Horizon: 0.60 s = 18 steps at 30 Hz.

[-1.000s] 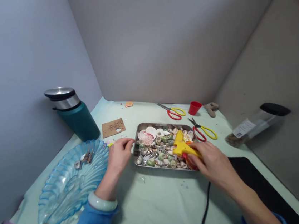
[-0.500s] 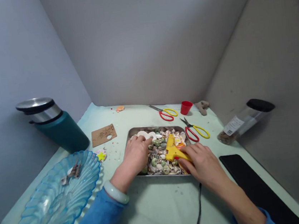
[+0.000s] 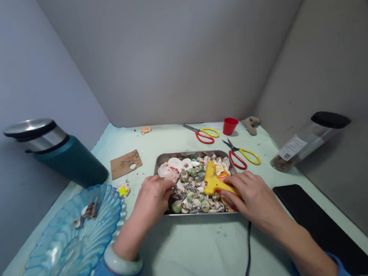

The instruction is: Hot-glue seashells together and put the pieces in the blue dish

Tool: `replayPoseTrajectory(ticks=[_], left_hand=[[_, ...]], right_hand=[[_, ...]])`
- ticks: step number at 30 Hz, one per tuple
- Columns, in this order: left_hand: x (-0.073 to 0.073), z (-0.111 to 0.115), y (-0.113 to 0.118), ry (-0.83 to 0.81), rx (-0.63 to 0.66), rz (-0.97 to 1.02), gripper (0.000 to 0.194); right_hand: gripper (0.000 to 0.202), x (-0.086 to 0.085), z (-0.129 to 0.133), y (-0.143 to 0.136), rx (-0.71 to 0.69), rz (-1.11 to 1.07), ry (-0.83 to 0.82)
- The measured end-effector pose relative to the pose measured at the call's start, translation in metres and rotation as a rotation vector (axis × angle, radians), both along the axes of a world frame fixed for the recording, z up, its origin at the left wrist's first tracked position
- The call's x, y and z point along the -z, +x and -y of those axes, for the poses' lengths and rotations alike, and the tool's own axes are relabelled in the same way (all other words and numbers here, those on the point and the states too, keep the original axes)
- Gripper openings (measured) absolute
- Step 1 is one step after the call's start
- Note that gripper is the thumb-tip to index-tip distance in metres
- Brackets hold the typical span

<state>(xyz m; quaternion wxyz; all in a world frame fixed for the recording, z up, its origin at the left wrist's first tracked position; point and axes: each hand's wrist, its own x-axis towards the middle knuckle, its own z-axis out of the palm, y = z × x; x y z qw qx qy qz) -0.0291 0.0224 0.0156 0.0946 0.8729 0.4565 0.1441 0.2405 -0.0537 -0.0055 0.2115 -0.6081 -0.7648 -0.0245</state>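
A metal tray (image 3: 190, 153) full of mixed seashells (image 3: 194, 183) lies in the middle of the table. In my right hand (image 3: 255, 196) is a yellow glue gun (image 3: 213, 181), held by its handle over the tray's right part, with its black cord (image 3: 248, 254) running toward me. My left hand (image 3: 154, 197) is at the tray's left side, fingers curled down among the shells; whatever they pinch is hidden. Just beyond its fingertips sits a pinkish, rough-textured piece (image 3: 171, 175), beside white discs (image 3: 175, 163).
On the left are a blue scalloped dish (image 3: 56, 259) holding a few shells, a teal bottle (image 3: 73, 161) and a brown card (image 3: 125, 163). Two scissors (image 3: 208, 134), a red cup (image 3: 230, 126), a clear jar (image 3: 299, 144) and a black slab (image 3: 316, 220) lie behind and right.
My left hand has drawn back left and toward me, uncovering the white discs and the pinkish piece. My right hand keeps its hold on the glue gun, nearly in place. The view shifts slightly.
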Motion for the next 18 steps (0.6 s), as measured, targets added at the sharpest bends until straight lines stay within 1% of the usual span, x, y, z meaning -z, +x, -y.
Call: replayPoseTrajectory(ticks=[2, 4, 7, 9, 12, 14, 16, 18], left_hand=[[0.005, 0.005, -0.005, 0.027, 0.05, 0.045, 0.026], [0.01, 0.009, -0.008, 0.055, 0.073, 0.125, 0.027], [0.012, 0.016, -0.007, 0.03, 0.031, 0.317, 0.029], [0.008, 0.019, -0.006, -0.052, 0.017, 0.447, 0.029], [0.0, 0.022, -0.004, -0.173, 0.054, 0.607, 0.028], [-0.004, 0.022, -0.003, -0.222, 0.043, 0.717, 0.027], [-0.005, 0.021, -0.002, -0.275, -0.019, 0.854, 0.027], [-0.005, 0.021, 0.001, -0.408, -0.088, 0.979, 0.032]], right_hand=[[0.021, -0.006, 0.001, -0.001, 0.024, -0.006, 0.042], [0.02, -0.014, 0.001, -0.007, 0.013, -0.042, 0.079], [0.016, -0.026, -0.002, -0.027, -0.111, -0.151, 0.043], [0.016, -0.032, -0.008, -0.045, -0.193, -0.227, -0.031], [0.028, -0.038, -0.019, -0.068, -0.298, -0.356, -0.121], [0.026, -0.041, -0.026, -0.077, -0.351, -0.456, -0.152], [0.02, -0.043, -0.032, -0.083, -0.339, -0.541, -0.145], [0.017, -0.044, -0.036, -0.088, -0.285, -0.598, -0.109]])
